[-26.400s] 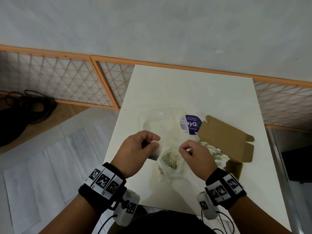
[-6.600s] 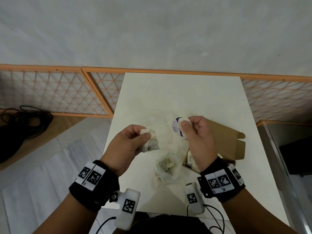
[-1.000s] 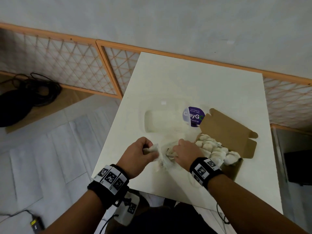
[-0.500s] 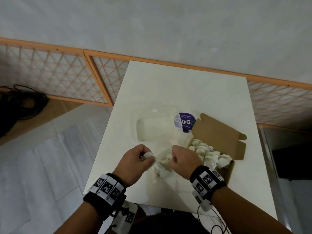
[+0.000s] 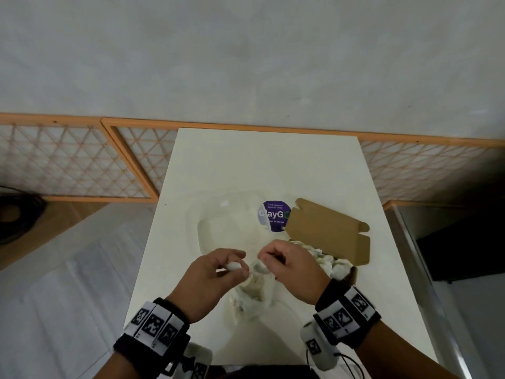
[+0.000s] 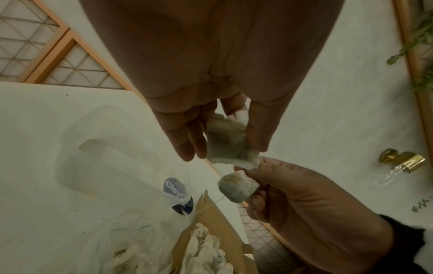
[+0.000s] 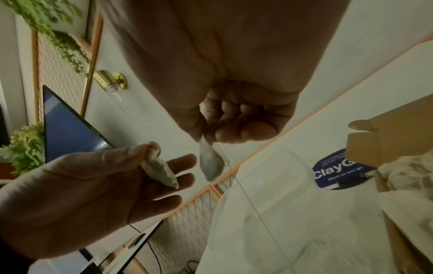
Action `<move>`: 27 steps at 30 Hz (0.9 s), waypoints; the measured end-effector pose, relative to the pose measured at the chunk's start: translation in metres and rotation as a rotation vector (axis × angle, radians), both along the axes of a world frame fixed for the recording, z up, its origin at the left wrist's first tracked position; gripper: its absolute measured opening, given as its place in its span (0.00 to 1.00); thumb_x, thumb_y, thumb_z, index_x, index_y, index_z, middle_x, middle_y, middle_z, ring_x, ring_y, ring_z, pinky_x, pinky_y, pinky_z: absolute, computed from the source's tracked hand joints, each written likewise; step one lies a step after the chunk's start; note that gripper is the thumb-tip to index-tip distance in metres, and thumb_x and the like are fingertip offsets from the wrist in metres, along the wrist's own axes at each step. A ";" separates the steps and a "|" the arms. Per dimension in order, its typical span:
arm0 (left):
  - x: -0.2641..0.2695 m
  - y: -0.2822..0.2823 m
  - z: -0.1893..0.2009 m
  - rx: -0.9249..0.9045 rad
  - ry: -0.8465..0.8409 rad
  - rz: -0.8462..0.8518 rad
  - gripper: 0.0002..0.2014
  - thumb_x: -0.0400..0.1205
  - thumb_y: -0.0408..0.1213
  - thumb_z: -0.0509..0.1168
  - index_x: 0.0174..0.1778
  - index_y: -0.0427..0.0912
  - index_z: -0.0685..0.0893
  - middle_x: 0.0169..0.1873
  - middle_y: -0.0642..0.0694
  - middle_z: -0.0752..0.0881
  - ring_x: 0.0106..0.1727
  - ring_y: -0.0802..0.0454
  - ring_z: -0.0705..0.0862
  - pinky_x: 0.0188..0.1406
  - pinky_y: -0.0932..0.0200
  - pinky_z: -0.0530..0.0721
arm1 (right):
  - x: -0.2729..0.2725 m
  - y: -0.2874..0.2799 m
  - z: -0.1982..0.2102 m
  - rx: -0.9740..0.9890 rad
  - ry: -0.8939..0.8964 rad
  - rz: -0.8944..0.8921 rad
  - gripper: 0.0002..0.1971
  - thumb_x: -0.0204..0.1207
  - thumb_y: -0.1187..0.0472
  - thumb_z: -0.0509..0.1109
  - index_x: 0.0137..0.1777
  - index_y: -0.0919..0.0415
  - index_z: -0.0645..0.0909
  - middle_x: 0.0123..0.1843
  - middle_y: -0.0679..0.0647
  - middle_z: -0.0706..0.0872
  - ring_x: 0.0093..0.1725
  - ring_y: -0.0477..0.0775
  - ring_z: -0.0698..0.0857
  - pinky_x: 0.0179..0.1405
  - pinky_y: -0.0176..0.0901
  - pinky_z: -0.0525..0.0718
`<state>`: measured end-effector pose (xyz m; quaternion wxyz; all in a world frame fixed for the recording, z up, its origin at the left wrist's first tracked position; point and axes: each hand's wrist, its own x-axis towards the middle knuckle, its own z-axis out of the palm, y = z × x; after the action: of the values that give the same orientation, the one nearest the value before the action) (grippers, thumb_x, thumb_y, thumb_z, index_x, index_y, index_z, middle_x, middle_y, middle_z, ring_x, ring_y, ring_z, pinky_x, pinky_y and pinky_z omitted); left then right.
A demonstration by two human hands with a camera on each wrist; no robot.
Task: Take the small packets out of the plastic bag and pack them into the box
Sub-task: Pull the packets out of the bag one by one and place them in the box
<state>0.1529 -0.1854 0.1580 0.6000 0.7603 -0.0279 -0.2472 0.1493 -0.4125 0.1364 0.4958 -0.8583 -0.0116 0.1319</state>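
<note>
Both hands hover just above the clear plastic bag (image 5: 254,295), which lies crumpled on the table with several packets still inside. My left hand (image 5: 241,262) pinches a small white packet (image 5: 234,266) between thumb and fingers, with the other fingers spread loosely (image 7: 185,161). My right hand (image 5: 263,262) pinches a second packet (image 7: 211,164) by its top corner, and a thin thread hangs from it. The brown cardboard box (image 5: 330,231) stands open to the right, heaped with white packets (image 5: 328,262).
A clear plastic container (image 5: 218,228) with a purple round sticker (image 5: 274,216) lies behind the hands. The white table (image 5: 267,165) ends at a wall with orange lattice panels (image 5: 68,165). The table's left edge drops to grey floor.
My right hand has come up out of the bag mouth with a packet pinched in it. The left hand has risen slightly, still holding its packet.
</note>
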 end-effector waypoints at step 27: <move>0.012 -0.016 0.052 -0.248 -0.173 0.104 0.01 0.82 0.30 0.75 0.47 0.37 0.91 0.38 0.49 0.91 0.39 0.54 0.85 0.42 0.61 0.84 | -0.005 0.000 0.065 0.640 0.039 -0.117 0.22 0.76 0.48 0.74 0.64 0.63 0.83 0.43 0.57 0.89 0.42 0.55 0.88 0.45 0.47 0.86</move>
<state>0.1646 -0.2014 0.2097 0.6965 0.6994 -0.0706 -0.1441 0.1442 -0.4127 0.2015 0.7475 -0.6552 0.0064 0.1092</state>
